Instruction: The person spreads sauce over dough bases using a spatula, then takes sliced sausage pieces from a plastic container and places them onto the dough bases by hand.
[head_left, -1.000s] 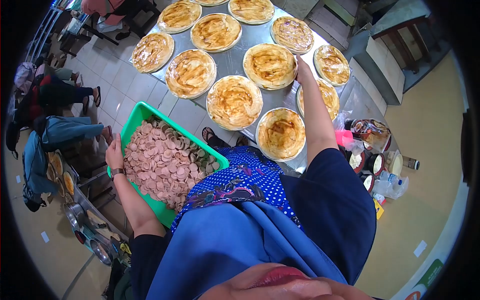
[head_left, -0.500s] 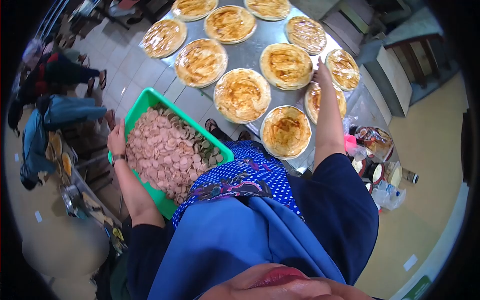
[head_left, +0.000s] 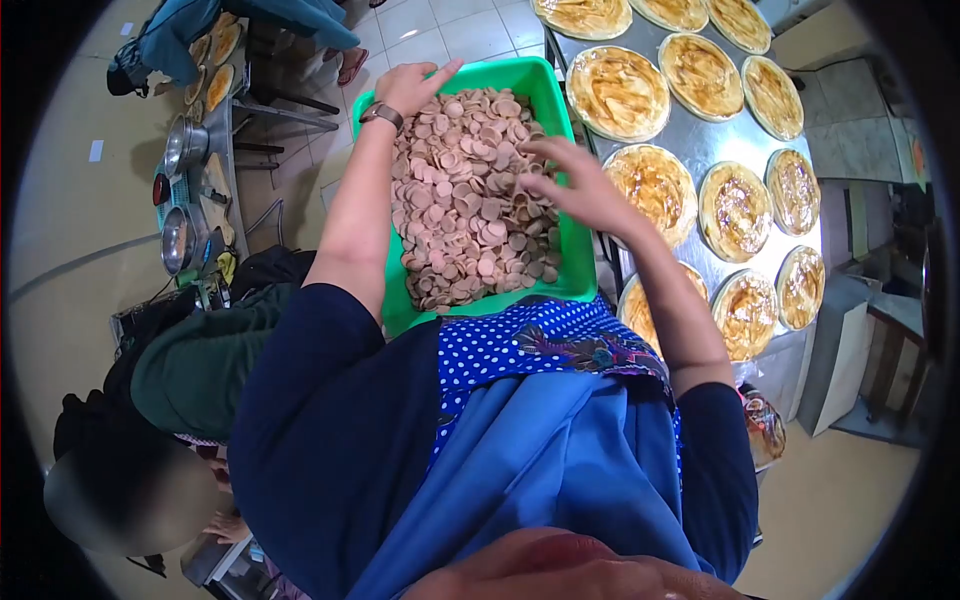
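A green plastic tub point(head_left: 582, 262) filled with thin round pinkish-brown slices point(head_left: 470, 190) rests against my apron. My left hand point(head_left: 405, 88), with a watch on its wrist, grips the tub's far left corner. Over the tub's right side, my right hand point(head_left: 580, 185) reaches in low above the slices with its fingers apart; it is slightly blurred, and whether the fingertips touch the slices is hard to tell. To its right, round flat breads with brown sauce, such as this one point(head_left: 652, 195), lie on a metal table point(head_left: 715, 148), several looking wrapped in clear film.
A co-worker in a dark green top point(head_left: 195, 375) is close at the lower left, hands low beside them. Another person in teal clothes point(head_left: 185, 42) is at the upper left, near a side table with metal bowls point(head_left: 180, 240). Grey block structures point(head_left: 835, 350) stand at the right.
The view has turned left, so the tub now sits at the centre. My right hand has left the bread on the metal table and come over the slices. My left hand stays on the tub.
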